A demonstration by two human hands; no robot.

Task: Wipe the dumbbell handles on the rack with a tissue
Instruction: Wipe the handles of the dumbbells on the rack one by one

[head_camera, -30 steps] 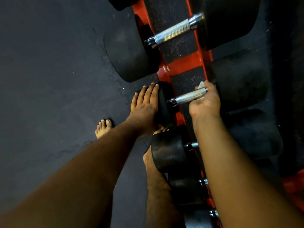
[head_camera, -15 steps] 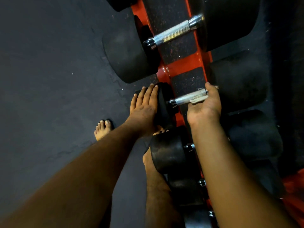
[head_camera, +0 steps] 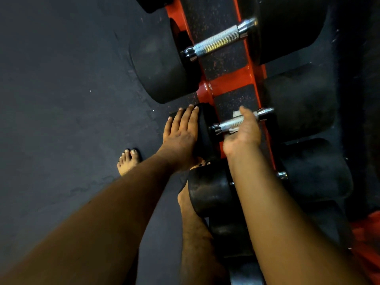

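A red rack holds several black dumbbells with knurled steel handles. My right hand curls round the handle of the middle dumbbell, palm up, with a white tissue wrapped between fingers and steel. My left hand lies flat with straight fingers on that dumbbell's black left head. The larger dumbbell behind it shows a bare handle.
Dark rubber floor fills the left side. My bare feet stand close to the rack, one foot left of my arm. More dumbbell heads sit nearer to me, under my right forearm. Red fabric shows at the right edge.
My right hand has slid left along the handle from its right end toward the middle, taking the tissue with it. The handle's right collar now shows. My left hand has stayed put.
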